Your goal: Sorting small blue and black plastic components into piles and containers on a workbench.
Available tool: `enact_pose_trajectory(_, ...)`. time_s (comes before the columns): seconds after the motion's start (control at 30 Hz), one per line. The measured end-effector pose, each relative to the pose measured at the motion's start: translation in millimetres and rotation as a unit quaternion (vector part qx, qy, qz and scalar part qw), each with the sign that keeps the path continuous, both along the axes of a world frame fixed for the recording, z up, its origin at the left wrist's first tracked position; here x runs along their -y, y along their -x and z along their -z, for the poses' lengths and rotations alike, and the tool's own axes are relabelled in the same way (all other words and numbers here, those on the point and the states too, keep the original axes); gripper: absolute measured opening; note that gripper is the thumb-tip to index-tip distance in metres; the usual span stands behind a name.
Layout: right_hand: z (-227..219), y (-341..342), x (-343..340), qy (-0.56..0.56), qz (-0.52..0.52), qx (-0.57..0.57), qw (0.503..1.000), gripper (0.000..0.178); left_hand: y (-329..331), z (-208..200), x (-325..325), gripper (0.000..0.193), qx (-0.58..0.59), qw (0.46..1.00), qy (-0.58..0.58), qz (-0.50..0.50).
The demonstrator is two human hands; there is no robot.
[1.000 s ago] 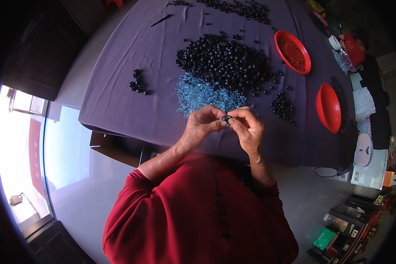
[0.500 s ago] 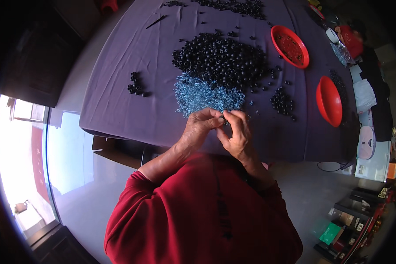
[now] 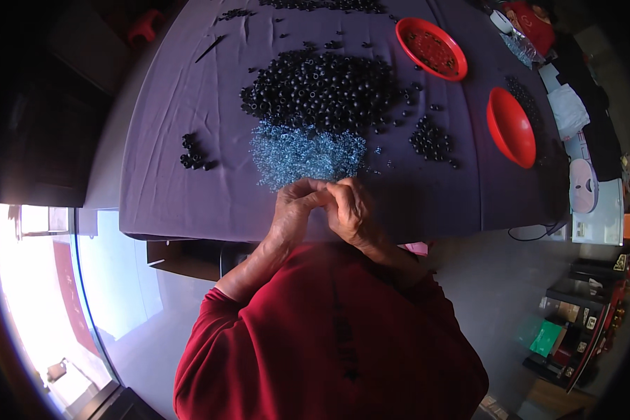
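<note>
Over the purple cloth's [image 3: 168,189] near edge: left hand [image 3: 290,211] and right hand [image 3: 351,215], fingertips together.
Fingers: both sets bent into a narrow pinch; I cannot tell what, if anything, they hold.
Blue beads [image 3: 306,152]: loose heap just beyond the fingertips.
Black beads [image 3: 318,89]: bigger heap touching the blue one's far side.
Right side: red plate [image 3: 458,70] farther off, red bowl [image 3: 512,129] nearer.
</note>
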State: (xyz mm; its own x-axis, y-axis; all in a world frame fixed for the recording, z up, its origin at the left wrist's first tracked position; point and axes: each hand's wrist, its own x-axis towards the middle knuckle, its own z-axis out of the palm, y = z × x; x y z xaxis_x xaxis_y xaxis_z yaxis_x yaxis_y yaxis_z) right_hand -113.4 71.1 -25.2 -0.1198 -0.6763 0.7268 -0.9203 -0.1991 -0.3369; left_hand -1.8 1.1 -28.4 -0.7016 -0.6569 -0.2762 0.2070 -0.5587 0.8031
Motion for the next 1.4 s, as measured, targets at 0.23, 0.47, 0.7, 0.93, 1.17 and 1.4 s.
enact_pose_trajectory(0.23, -8.5, 18.4, -5.8, -0.112, -0.013, 0.138, 0.984, 0.039, -19.5, -10.4, 21.9, 0.008, 0.068, 0.986, 0.113, -0.098)
enact_pose_trajectory(0.47, 16.4, 69.1, -33.8, -0.194, 0.123, 0.074, 0.970, 0.015, -97.2, -9.3, 119.7, 0.012, 0.422, 0.719, 0.476, -0.279)
enact_pose_trajectory(0.7, 27.2, 69.0, -29.8, -0.135, 0.120, 0.078, 0.980, 0.009, -116.1, 7.6, 150.5, 0.015, 0.565, 0.580, 0.560, -0.175)
enact_pose_trajectory(0.93, 45.9, 77.0, -29.1, -0.092, 0.143, 0.207, 0.963, 0.009, -53.2, -3.1, 171.6, 0.020, 0.457, 0.598, 0.619, -0.226)
enact_pose_trajectory(1.17, 41.4, 77.2, -26.5, -0.090, 0.131, 0.218, 0.963, 0.009, -14.2, 36.0, 211.5, 0.013, 0.478, 0.610, 0.627, -0.083)
enact_pose_trajectory(1.4, 43.2, 78.5, -31.6, -0.044, 0.166, 0.324, 0.930, 0.009, -23.4, 10.2, 177.7, 0.007, 0.348, 0.747, 0.551, -0.129)
